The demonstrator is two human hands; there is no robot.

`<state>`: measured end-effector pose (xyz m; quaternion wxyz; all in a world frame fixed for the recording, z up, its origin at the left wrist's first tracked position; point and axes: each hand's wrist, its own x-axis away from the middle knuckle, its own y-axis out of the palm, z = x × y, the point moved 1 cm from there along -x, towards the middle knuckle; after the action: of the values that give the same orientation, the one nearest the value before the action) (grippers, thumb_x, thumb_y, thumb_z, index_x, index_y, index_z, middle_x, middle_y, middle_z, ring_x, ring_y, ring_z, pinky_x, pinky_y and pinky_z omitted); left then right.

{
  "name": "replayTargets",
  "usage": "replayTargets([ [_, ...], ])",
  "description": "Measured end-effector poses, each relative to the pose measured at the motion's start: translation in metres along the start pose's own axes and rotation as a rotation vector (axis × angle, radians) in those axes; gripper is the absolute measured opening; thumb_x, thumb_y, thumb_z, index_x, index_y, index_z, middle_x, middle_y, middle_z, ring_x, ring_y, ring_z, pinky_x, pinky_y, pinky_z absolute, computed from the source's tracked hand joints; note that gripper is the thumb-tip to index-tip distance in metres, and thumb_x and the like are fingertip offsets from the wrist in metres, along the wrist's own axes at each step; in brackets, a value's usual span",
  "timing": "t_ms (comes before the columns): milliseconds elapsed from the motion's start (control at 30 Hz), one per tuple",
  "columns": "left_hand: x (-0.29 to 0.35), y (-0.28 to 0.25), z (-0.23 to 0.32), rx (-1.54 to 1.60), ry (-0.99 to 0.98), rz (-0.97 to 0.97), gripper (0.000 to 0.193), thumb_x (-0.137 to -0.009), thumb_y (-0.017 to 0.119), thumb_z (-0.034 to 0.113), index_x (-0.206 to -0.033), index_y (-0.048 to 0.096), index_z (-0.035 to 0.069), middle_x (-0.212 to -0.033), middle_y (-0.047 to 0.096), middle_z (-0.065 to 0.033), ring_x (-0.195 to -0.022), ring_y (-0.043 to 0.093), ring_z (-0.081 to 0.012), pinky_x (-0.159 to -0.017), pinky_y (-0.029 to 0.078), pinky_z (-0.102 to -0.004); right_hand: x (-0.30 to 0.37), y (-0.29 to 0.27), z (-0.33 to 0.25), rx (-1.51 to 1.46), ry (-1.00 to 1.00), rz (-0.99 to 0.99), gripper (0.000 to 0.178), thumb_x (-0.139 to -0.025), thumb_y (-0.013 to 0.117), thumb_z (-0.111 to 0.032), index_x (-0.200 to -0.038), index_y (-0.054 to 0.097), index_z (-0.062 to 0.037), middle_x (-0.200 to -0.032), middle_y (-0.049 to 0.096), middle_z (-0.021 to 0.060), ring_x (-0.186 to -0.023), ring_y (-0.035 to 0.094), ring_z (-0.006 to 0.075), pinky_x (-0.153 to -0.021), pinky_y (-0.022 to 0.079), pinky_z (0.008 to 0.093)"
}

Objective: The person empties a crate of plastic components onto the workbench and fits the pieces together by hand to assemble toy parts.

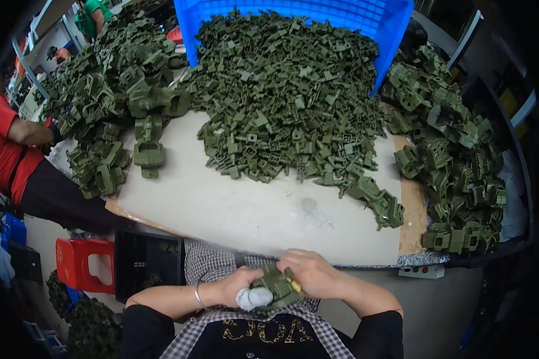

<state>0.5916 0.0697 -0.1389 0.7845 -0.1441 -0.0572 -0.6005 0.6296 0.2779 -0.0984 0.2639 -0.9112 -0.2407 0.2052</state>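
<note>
My left hand [233, 287] and my right hand [308, 272] are both closed on a dark green moulded plastic part [275, 280], held low in front of my apron, below the table's near edge. A whitish, rounded, wrapped-looking piece [254, 298] shows at my left hand against the part; I cannot make out whether it covers a finger. Something small and yellow [295, 285] shows by my right fingers. On the table beyond, a large heap of small green plastic pieces [287, 96] spills forward from a blue plastic bin [341, 11].
Larger green parts [111, 66] are piled on the left of the pale tabletop [221, 206], and more [443, 137] on the right. A red stool [72, 266] and a black crate [153, 257] stand lower left. A person in red [3, 134] works at far left.
</note>
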Motion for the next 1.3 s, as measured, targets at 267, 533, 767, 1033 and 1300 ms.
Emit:
replayTargets([
  [267,-0.015,-0.038,-0.005,0.53,0.173,0.203,0.068,-0.085,0.058,0.045,-0.131,0.037,0.001,-0.112,0.057,-0.0126,-0.104,0.056,-0.0184,-0.087,0.046,-0.0313,-0.013,-0.012,0.036,-0.092,0.381,0.337,0.016,-0.073,0.064,-0.009,-0.083,0.055,0.0002,-0.071,0.057,0.0127,-0.063,0.059,0.0261,-0.059,0.048,0.0357],
  [533,0.035,-0.035,-0.028,0.901,0.119,0.583,0.069,-0.085,0.053,0.056,-0.123,0.042,-0.001,-0.096,0.061,-0.0139,-0.069,0.061,-0.0169,-0.062,0.052,-0.0266,-0.08,-0.052,0.046,0.225,0.338,0.428,0.047,-0.077,0.063,-0.006,-0.121,0.048,-0.0021,-0.114,0.051,0.0167,-0.103,0.055,0.0318,-0.084,0.048,0.037],
  [767,0.051,-0.044,-0.029,1.098,0.224,0.816,0.066,-0.087,0.045,0.059,-0.119,0.047,0.001,-0.099,0.063,-0.0121,-0.074,0.062,-0.0207,-0.064,0.053,-0.0278,-0.149,-0.03,0.102,0.933,0.045,0.454,0.03,-0.077,0.054,-0.008,-0.107,0.054,-0.0028,-0.102,0.051,0.0114,-0.093,0.049,0.0269,-0.077,0.043,0.0367],
  [1033,0.038,-0.05,-0.029,1.032,0.277,0.775,0.062,-0.09,0.039,0.057,-0.122,0.047,0.005,-0.106,0.061,-0.014,-0.095,0.061,-0.0246,-0.077,0.051,-0.0353,-0.096,-0.042,0.041,0.51,0.192,0.644,0.022,-0.071,0.064,-0.001,-0.092,0.059,-0.0039,-0.082,0.059,0.01,-0.076,0.059,0.0266,-0.066,0.048,0.037],
  [1300,0.0,-0.03,-0.007,0.797,0.411,0.826,0.048,-0.092,0.053,0.025,-0.13,0.041,-0.001,-0.123,0.049,-0.0127,-0.111,0.05,-0.0156,-0.091,0.044,-0.0302,-0.046,0.018,0.011,-0.008,0.318,0.376,0.024,-0.073,0.067,0.0,-0.095,0.059,-0.0003,-0.084,0.062,0.0123,-0.073,0.063,0.0231,-0.063,0.05,0.0316],
])
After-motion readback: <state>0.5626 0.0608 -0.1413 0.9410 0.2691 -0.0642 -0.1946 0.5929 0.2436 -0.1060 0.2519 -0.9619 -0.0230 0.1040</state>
